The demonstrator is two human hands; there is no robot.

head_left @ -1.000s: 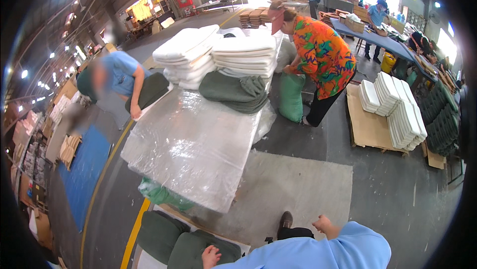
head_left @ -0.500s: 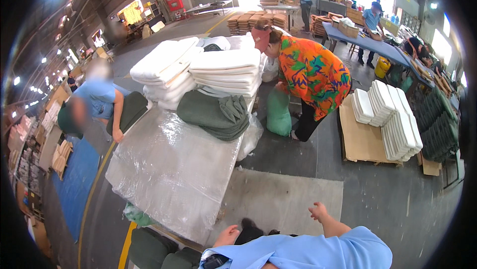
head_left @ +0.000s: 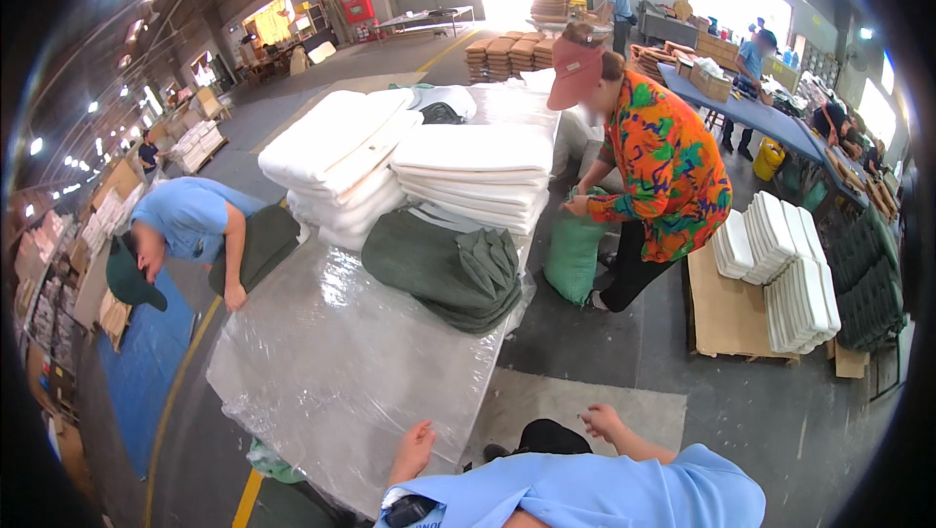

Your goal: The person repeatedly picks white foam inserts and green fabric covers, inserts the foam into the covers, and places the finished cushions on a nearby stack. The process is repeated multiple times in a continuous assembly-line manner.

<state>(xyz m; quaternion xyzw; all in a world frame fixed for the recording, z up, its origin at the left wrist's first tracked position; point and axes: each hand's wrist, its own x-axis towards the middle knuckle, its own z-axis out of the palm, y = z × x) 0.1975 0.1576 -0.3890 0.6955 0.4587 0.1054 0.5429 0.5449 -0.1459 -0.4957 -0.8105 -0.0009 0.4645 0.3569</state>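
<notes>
My left hand [head_left: 415, 448] hovers at the near right edge of the plastic-covered table [head_left: 322, 382], fingers loosely bent and apart, holding nothing visible. Off the table, my right hand [head_left: 602, 422] hangs over the floor, its fingers loosely apart with nothing seen in them. Farther up the table lies a pile of folded dark green fabric covers [head_left: 429, 265], out of reach of both hands. Behind it rise two stacks of thick white pads, one on the left [head_left: 336, 143] and one on the right [head_left: 473, 162].
A co-worker in a patterned shirt [head_left: 668, 177] grips a green sack [head_left: 575, 257] beside the table. Another in blue [head_left: 190, 221] leans over the left edge by a dark green piece [head_left: 263, 250]. White cushions [head_left: 799, 304] stand on a cardboard-topped pallet at the right.
My view has shifted closer to the table. My left hand has come up to its edge. The patterned-shirt co-worker has straightened, and the blue-shirted one has bent lower.
</notes>
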